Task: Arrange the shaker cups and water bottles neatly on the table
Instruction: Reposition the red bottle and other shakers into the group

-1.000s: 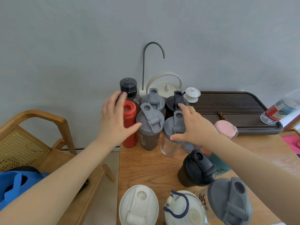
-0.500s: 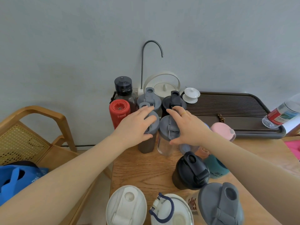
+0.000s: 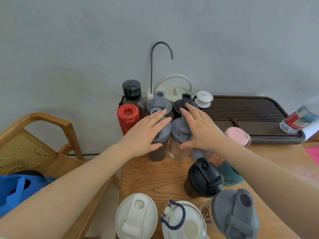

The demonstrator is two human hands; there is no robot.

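Observation:
My left hand lies flat, fingers spread, on the grey lid of a dark shaker cup. Beside it my right hand rests flat on the grey lid of a clear shaker cup. Behind them stand a red bottle, a black-capped bottle, a grey-lidded shaker and a black-lidded shaker. Nearer me are a black-lidded brown shaker, a teal bottle, a pink-lidded cup, two white-lidded cups and a grey-lidded shaker.
A dark slatted tea tray fills the back right, with a plastic water bottle lying on its corner. A white kettle and a curved spout stand by the wall. A wooden chair with a blue bag is left of the table's edge.
My left hand moved from beside the red bottle onto the dark shaker's lid. My right hand flattened over the clear shaker's lid. The two shakers now stand close together.

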